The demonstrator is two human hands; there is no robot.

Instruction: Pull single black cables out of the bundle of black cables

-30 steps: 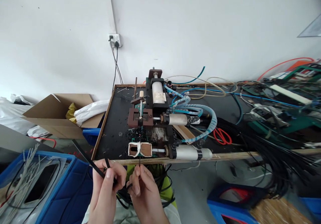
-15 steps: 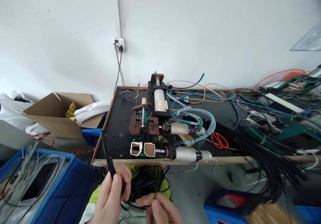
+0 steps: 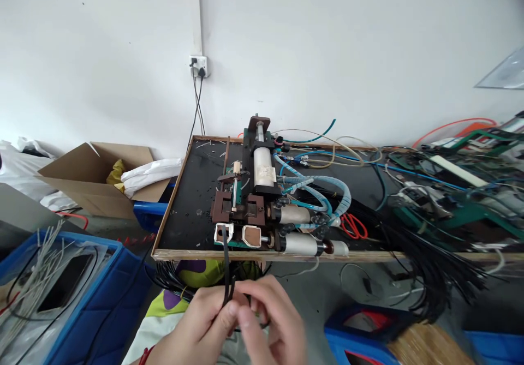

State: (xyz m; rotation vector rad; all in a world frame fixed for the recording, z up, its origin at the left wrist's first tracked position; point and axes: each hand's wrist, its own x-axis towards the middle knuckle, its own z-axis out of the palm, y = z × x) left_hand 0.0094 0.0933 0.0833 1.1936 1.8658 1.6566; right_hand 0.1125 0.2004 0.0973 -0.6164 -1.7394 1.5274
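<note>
My left hand (image 3: 210, 318) is closed around a black cable (image 3: 227, 261), whose free end points up to the white-edged left clamp jaw of a pneumatic machine (image 3: 264, 166). Whether the cable touches that jaw I cannot tell. Right beside it, my right hand (image 3: 274, 318) has its fingers pinched at the same black strands, partly hidden behind the thumb. The right clamp jaw (image 3: 251, 237) stands apart from the left one. Below the bench edge a bundle of black cables (image 3: 170, 280) lies over my lap.
The machine sits on a black bench (image 3: 184, 190) with a wooden rim, among blue hoses (image 3: 338, 190). Another black cable bundle (image 3: 434, 256) hangs over the edge at right. A blue crate (image 3: 110, 294) with pale wires and a phone (image 3: 65, 283) is at left, near a cardboard box (image 3: 94, 190).
My hands have come together, the left moving right. The cable end has swung from left of the machine to its front clamp. The clamp jaws have spread apart.
</note>
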